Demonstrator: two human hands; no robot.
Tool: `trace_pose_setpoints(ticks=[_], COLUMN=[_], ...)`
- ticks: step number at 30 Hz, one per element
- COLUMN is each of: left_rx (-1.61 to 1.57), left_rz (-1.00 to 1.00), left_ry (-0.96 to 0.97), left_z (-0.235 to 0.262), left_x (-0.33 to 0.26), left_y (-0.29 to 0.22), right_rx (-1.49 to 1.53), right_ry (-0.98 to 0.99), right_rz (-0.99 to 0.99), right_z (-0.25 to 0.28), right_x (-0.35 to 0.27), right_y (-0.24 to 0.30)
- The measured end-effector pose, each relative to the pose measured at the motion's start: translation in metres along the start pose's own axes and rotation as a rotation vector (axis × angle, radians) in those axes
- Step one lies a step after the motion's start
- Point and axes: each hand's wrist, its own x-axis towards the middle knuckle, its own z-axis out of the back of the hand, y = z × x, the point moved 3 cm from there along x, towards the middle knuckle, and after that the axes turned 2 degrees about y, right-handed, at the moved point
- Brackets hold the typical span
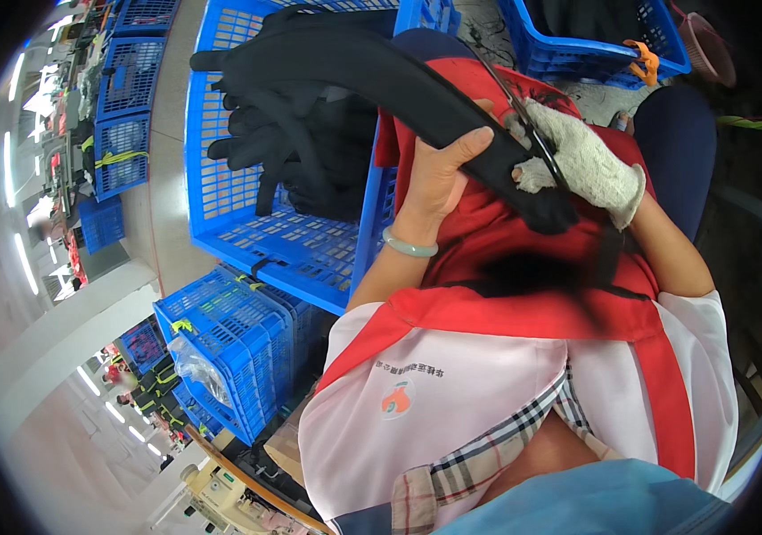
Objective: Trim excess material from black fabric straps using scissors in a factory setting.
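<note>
While the left hand (439,176) grips a black strip (426,100), the right hand (581,162) holds a slim tool (539,141) — seemingly mid-work, black pieces (303,147) left of both

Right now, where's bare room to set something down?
In the blue crate beside the left hand: bare mesh between heaped black strips and its lower wall. Also pale floor left of it. Crowded: red apron, under left hand, gloved right hand and held black strip.

A white shirt (497,379) with red panels (672,410) and checked collar (466,468); beyond the shirt, a pale bangle (409,244) and the right hand's (573,156) knitted white glove (597,169).
</note>
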Motion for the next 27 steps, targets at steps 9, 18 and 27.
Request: trace_pose_setpoints(ticks=[9, 18, 27], left_rx=[0.034, 0.045, 0.045], left_rz=[-0.185, -0.279, -0.247], left_ry=[-0.128, -0.047, 0.006], left_z=[0.007, 0.017, 0.004], left_x=[0.015, 0.023, 0.019], left_y=[-0.042, -0.048, -0.037], right_rx=[-0.211, -0.451, -0.599], right_ry=[0.044, -0.108, -0.131], right_rz=[-0.151, 0.064, 0.077], right_z=[-0.002, -0.002, -0.005], right_x=[-0.008, -0.016, -0.004], right_y=[-0.003, -0.006, 0.005])
